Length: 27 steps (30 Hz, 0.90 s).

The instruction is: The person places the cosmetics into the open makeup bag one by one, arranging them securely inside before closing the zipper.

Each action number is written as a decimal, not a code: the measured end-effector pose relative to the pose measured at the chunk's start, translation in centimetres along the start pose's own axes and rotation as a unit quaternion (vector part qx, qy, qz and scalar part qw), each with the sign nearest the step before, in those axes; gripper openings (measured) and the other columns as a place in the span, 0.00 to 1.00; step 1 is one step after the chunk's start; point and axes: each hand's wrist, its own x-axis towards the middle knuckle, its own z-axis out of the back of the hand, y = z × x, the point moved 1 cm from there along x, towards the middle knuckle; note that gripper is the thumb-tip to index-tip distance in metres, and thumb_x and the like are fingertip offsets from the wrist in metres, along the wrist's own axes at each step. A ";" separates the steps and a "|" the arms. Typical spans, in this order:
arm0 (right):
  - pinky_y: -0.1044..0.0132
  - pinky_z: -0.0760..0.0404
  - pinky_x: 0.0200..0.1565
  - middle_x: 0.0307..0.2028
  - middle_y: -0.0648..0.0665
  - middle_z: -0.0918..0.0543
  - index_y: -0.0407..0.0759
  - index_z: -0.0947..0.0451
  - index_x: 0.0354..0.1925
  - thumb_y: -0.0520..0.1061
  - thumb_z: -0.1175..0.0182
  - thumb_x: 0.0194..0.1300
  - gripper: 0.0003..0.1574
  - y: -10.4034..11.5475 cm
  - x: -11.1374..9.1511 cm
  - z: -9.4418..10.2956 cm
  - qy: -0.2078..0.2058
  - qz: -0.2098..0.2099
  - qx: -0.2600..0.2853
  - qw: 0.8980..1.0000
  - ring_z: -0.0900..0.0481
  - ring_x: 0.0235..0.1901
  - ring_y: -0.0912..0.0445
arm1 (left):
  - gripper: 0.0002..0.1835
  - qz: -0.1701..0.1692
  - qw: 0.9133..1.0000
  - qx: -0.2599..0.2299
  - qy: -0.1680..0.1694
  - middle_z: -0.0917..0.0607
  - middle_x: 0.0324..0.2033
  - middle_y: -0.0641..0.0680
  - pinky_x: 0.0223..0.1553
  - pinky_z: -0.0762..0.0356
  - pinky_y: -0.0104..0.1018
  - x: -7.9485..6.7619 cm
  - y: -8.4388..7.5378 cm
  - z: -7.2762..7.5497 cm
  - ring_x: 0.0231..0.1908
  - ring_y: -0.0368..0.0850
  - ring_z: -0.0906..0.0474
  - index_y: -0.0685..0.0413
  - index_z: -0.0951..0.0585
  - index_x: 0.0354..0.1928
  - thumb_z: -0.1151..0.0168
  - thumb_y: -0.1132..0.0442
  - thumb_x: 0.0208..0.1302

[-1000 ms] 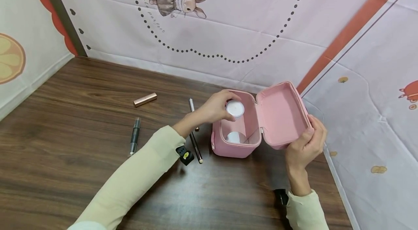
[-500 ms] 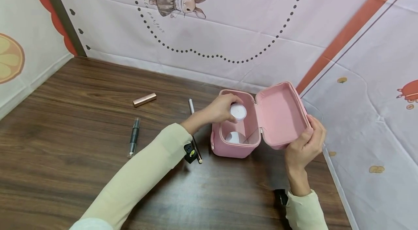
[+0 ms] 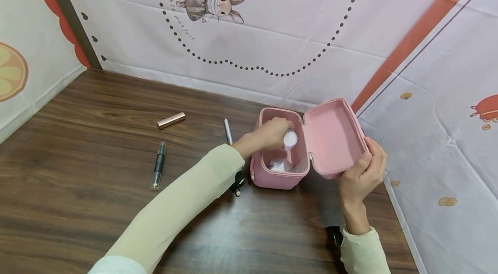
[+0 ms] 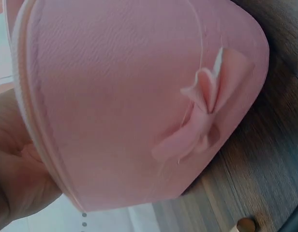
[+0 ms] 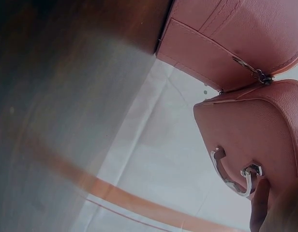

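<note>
A pink cosmetic case [image 3: 277, 181] stands on the table with its lid [image 3: 334, 135] swung out to the right. My left hand [image 3: 274, 133] reaches into the case from the left and grips a small round container with a white top [image 3: 290, 139]. Inside, near the front end, lies another white item [image 3: 277, 166]. My right hand [image 3: 362, 172] holds the lid by its outer right corner, thumb on the inside. A bow [image 4: 207, 116] decorates the case's side in the left wrist view. On the lid's outside, the right wrist view shows a metal-ended handle [image 5: 231, 181].
Left of the case lie a rose-gold tube [image 3: 171, 120], a dark pen with clear ends [image 3: 158, 166] and a slim silver pen [image 3: 228, 131]. My left sleeve covers most of a dark stick. A printed cloth [image 3: 272, 40] hangs behind the table [image 3: 97, 170].
My left hand has moved right and deeper into the case, carrying the white-topped container. The right hand keeps holding the lid in the same place.
</note>
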 end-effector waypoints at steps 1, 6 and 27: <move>0.64 0.29 0.51 0.42 0.31 0.20 0.27 0.20 0.43 0.40 0.55 0.64 0.21 0.0 0.0 0.0 0.001 0.000 0.000 1.000 0.24 0.47 0.46 | 0.27 0.005 1.000 0.010 0.006 0.19 0.45 0.54 0.43 0.25 0.36 0.0 -0.2 -0.1 0.44 0.45 0.23 0.59 0.22 0.54 0.29 0.70 0.48; 0.64 0.29 0.51 0.42 0.31 0.20 0.27 0.20 0.43 0.40 0.55 0.64 0.21 0.2 0.1 0.0 0.004 0.001 0.001 1.000 0.24 0.47 0.46 | 0.19 0.014 0.999 0.044 0.028 0.21 0.39 0.54 0.40 0.25 0.36 0.4 -0.8 -0.5 0.41 0.45 0.25 0.59 0.23 0.47 0.34 0.72 0.51; 0.63 0.29 0.51 0.41 0.30 0.20 0.27 0.20 0.43 0.42 0.54 0.64 0.22 -0.1 0.0 0.1 0.011 0.010 0.000 1.000 0.24 0.47 0.45 | 0.17 0.018 0.997 0.055 0.046 0.20 0.37 0.55 0.43 0.26 0.33 1.4 -0.3 -2.5 0.41 0.47 0.24 0.60 0.23 0.42 0.32 0.73 0.48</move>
